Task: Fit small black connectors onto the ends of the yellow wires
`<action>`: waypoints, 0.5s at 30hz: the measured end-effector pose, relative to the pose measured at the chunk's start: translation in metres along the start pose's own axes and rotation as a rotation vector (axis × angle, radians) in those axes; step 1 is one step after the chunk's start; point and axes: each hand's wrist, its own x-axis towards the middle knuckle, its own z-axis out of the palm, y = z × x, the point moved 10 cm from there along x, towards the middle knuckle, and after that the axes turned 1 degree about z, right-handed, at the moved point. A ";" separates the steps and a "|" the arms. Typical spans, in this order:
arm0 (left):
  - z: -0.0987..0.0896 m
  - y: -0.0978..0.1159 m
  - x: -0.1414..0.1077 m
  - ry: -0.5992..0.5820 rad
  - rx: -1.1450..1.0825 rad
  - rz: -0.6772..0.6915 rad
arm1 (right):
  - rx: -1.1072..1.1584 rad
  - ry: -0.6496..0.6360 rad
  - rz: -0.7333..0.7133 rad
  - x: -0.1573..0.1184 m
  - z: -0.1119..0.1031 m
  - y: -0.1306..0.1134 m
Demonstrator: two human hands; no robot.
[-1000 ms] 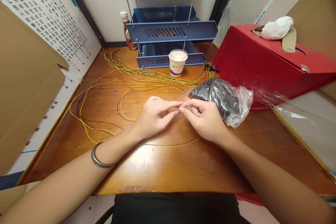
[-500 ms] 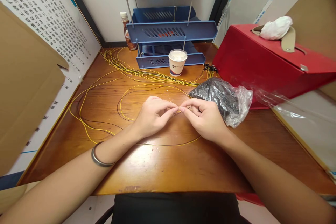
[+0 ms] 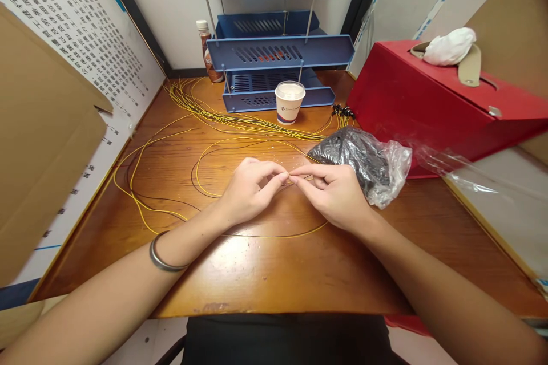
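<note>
1. Left hand (image 3: 252, 189): thumb and forefinger tips together, seemingly clamped on the thin end of a wire (image 3: 274, 236).
2. Right hand (image 3: 336, 193): thumb and forefinger tips nearly together; cannot tell if clamped, the fingers hide too much.
3. Key relation: fingertips face each other, just apart. Wire end looks to lie between them, long axis roughly parallel to the front edge. Both hands about equally near.
4. Rest of wire, yellow and dark, loops over the tabletop (image 3: 282, 279), partly under the left forearm, toward the left edge.
5. Wire bundle (image 3: 257, 124) stretches from the back left corner toward the back right, behind both hands.
6. Bag of black pieces (image 3: 355, 154) just beside the right hand, on its back-right side; limits room there. Red box (image 3: 411, 102) beyond it.
7. Paper cup (image 3: 287, 108) and blue rack (image 3: 274, 52) near the back edge, well apart from fingertips.
8. Most room: toward the front edge, between the forearms.
</note>
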 end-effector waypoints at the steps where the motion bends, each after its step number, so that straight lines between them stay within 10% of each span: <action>1: 0.000 0.000 0.000 -0.002 0.000 0.004 | 0.006 -0.005 -0.011 0.000 0.001 0.000; 15: 0.002 -0.008 0.001 -0.006 -0.109 -0.097 | -0.049 -0.008 -0.011 -0.001 0.000 -0.004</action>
